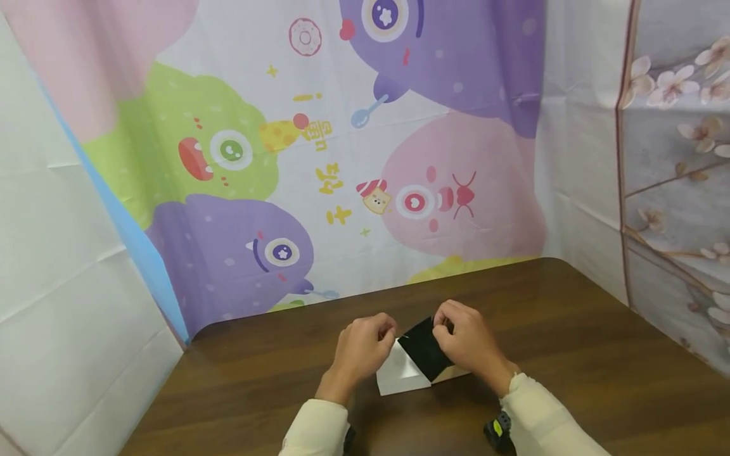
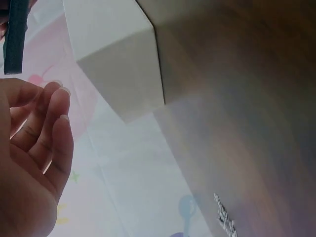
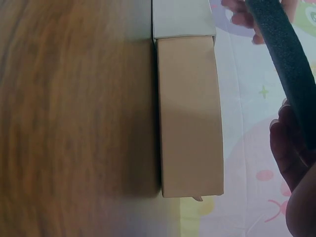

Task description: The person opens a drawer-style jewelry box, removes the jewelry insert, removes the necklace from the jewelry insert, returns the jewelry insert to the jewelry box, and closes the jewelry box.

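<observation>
Lower centre of head view: pinching foam (image 1: 423,351) by its edge in right hand (image 1: 467,337), holding it tilted over box (image 1: 399,375); bending fingers of left hand (image 1: 362,347) loosely, just beside foam.

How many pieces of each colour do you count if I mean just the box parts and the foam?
White: 1, the smooth box part
Brown: 1, the plain box section
Black: 1, the foam piece
Total: 3

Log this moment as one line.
Right hand: grips black foam | Left hand: beside foam, nothing visibly held | Box: white and tan, on table, below foam
</observation>
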Demonstrator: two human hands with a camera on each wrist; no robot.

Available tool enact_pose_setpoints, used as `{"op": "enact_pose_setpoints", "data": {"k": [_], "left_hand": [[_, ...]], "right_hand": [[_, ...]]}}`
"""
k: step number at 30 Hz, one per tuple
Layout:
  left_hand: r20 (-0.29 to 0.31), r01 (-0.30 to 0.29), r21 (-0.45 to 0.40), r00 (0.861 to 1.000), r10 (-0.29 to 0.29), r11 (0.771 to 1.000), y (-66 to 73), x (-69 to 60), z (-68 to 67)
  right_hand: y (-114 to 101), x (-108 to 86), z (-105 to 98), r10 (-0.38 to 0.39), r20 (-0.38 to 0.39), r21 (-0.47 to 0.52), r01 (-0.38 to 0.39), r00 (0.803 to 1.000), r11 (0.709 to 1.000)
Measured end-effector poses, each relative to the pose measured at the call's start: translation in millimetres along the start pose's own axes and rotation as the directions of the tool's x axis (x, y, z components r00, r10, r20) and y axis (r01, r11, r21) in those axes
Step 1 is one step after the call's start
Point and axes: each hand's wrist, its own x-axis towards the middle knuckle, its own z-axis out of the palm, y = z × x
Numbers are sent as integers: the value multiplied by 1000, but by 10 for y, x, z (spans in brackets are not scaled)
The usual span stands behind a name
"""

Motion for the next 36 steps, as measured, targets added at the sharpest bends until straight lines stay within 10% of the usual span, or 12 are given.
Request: {"op": "enact_pose_setpoints", "data": {"k": [12,36], "left_hand": [[9,8,76,1000,-8,997,34,76,128],[251,78,157,961,-116,985,168,53,94]], "right_hand": [[20,5,-22,-29,-17,14,29,999,999],[25,58,-63,31,-24,-19,-32,999,999]]}}
